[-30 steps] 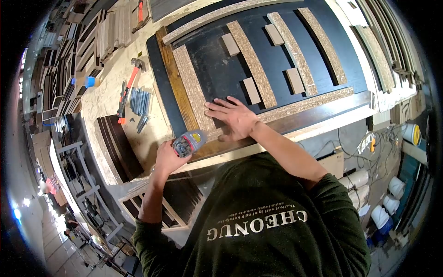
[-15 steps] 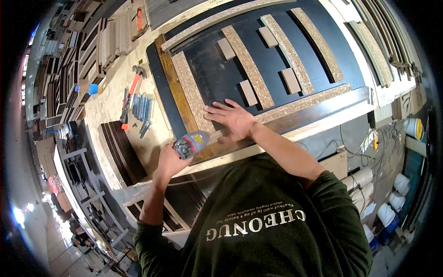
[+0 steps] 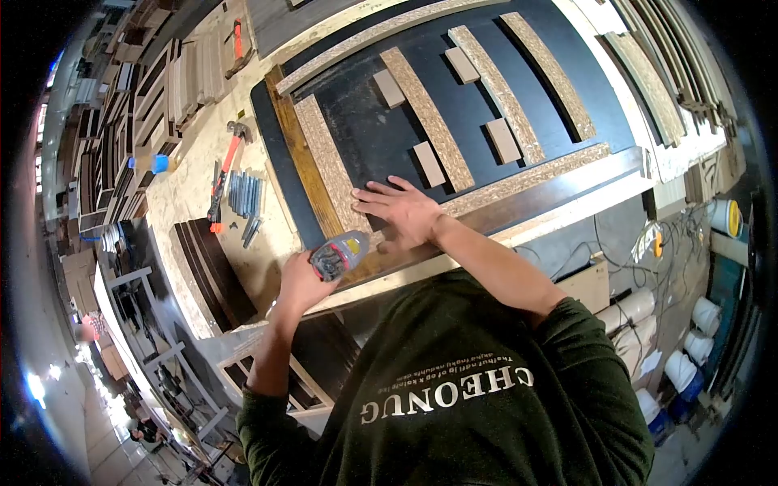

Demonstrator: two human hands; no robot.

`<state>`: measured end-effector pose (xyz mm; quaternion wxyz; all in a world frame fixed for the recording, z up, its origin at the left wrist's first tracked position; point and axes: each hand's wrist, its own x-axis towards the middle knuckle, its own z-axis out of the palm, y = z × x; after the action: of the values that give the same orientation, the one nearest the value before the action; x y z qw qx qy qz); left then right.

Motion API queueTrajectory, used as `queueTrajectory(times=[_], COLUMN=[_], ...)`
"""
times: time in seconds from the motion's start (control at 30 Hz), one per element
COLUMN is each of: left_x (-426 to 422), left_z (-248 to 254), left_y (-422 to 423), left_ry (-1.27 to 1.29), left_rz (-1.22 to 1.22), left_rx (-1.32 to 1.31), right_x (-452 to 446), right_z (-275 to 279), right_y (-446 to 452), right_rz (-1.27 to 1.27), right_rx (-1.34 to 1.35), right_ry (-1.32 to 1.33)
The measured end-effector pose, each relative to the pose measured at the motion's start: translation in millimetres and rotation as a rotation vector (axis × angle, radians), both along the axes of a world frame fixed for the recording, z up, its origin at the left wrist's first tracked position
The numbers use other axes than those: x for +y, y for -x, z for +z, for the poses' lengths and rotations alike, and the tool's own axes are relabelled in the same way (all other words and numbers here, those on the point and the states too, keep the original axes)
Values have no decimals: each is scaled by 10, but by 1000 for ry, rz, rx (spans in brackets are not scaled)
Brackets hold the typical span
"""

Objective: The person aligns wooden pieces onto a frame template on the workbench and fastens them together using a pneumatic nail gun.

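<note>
My left hand [image 3: 300,283] is wrapped round a grey and red nail gun [image 3: 337,256] with a yellow label; its tip is hidden from above. The tool is at the near left corner of a frame of particleboard strips. My right hand [image 3: 405,215] lies spread over that corner, fingertips by the end of the left particleboard strip [image 3: 324,154] and its palm over the near edge. A brown wooden strip [image 3: 301,162] runs along the left side. Inside the frame, crosswise particleboard slats [image 3: 429,121] lie on a black panel [image 3: 352,121], with small blocks [image 3: 428,164] against two of them.
Left of the panel are a claw hammer [image 3: 232,150], grey nail strips [image 3: 245,194] and dark brown boards [image 3: 212,271]. Another orange-handled hammer [image 3: 237,44] lies farther back. Long strips [image 3: 648,89] are stacked at the right. Cables [image 3: 624,243] hang near the bench's right front.
The bench has shifted slightly left in view as the camera moved. Both hands and the nail gun keep almost the same place at the frame's corner.
</note>
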<state>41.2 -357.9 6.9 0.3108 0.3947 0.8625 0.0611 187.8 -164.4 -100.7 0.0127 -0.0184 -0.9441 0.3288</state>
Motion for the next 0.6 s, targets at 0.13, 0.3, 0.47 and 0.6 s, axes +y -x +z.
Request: queueTrajectory(times=[0.13, 0.3, 0.47, 0.6], left_x=[65, -69, -449, -299], left_z=[-33, -47, 189, 333], left_y=[-10, -23, -117, -155], left_ry=[60, -5, -213, -488], left_rz=[-58, 1, 332, 317], left_rx=[11, -43, -180, -212], right_x=[11, -28, -77, -26], right_z=[24, -45, 89, -66], right_y=[1, -35, -30, 1], right_rz=[2, -20, 36, 97], right_rx=[-7, 48, -41, -94], right_ry=[-2, 2, -66, -102])
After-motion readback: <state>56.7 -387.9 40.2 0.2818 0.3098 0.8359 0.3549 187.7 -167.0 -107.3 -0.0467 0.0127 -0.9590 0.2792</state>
